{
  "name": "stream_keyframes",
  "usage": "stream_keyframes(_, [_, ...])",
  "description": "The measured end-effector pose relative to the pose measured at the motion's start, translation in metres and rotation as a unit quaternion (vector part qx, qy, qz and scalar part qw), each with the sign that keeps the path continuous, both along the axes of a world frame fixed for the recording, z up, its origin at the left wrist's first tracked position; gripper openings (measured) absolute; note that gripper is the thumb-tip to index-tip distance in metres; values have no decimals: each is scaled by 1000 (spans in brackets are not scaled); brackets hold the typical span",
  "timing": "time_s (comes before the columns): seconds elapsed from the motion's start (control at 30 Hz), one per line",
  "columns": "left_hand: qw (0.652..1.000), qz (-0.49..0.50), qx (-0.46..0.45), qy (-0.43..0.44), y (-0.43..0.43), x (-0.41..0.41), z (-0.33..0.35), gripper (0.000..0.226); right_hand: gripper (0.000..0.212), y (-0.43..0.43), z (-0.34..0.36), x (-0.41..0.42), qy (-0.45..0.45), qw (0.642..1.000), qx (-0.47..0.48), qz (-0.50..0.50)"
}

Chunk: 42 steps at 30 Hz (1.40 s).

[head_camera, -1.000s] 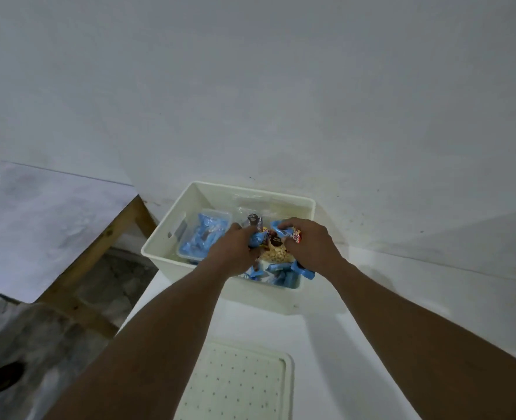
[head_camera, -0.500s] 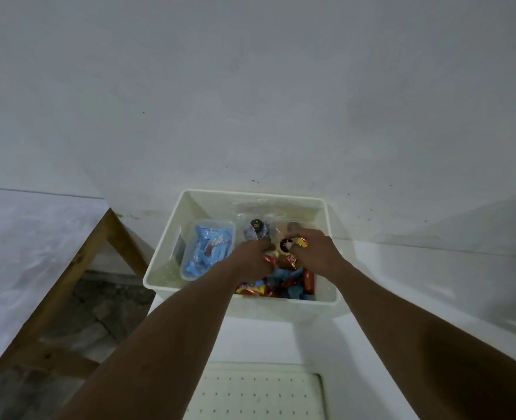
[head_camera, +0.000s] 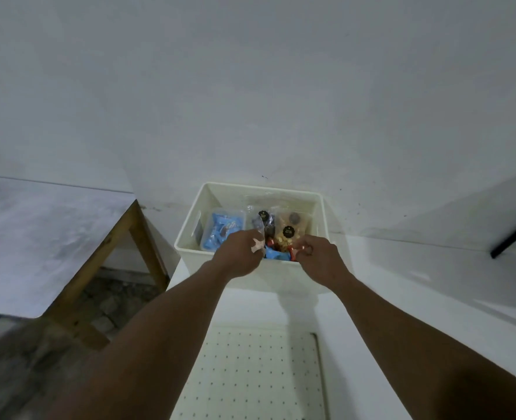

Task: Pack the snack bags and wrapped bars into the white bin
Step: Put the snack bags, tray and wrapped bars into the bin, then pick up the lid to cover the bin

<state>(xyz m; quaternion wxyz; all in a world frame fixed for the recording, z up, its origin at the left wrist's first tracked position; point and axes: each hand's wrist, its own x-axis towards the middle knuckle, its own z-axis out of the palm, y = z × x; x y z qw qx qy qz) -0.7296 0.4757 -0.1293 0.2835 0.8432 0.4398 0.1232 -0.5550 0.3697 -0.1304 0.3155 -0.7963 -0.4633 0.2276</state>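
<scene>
Bin [head_camera: 263, 187] on white table [head_camera: 387, 283] by wall [head_camera: 250, 86]; right hand [head_camera: 319, 257] pinches red bar [head_camera: 294, 252]; left hand [head_camera: 240, 253] unclear.

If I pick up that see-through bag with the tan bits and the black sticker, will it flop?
Probably it flops: the clear bag looks like thin film and seems propped upright by the packs around it in the white bin. It likely feels light, with loose tan pieces that would shift. The film looks smooth, so perhaps a bit slippery.

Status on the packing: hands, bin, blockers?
Right hand pinching red bar over white bin; left hand beside it, grip unclear. Snack bags standing at the back, blue bars loose in front. Nothing in the way.
</scene>
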Motion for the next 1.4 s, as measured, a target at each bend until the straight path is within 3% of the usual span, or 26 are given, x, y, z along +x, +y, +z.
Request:
stream_keyframes(0.17, [999,37,-11,-20,-59,-45,-12,28,11,-62,-15,-38,57,998,-15,-7])
stream_keyframes(0.33, [996,55,-68,16,-115,-89,-59,25,9,-116,-62,-76,77,995,-59,-1])
stream_keyframes(0.57, [980,95,-124,121,-165,-152,-135,30,16,-178,-151,-99,5,988,-154,2])
stream_keyframes(0.67, [969,118,-101,194,-177,-175,-157,39,24,-194,-179,-100,-59,977,-203,-30])
stream_keyframes(0.8, [956,167,-84,224,-185,-193,-178,58,30,-200,-182,-108,-100,967,-222,-69])
stream_keyframes(1.0, [940,235,-121,216,-183,-192,-178,87,33,-194,-179,-110,-64,953,-258,-144])
stream_keyframes(1.17, [944,234,-112,203,-178,-200,-163,100,30,-197,-169,-90,16,970,-175,-171])
stream_keyframes(1.4, [970,193,-22,144,-161,-181,-106,101,34,-200,-112,-77,-60,980,-29,-189])
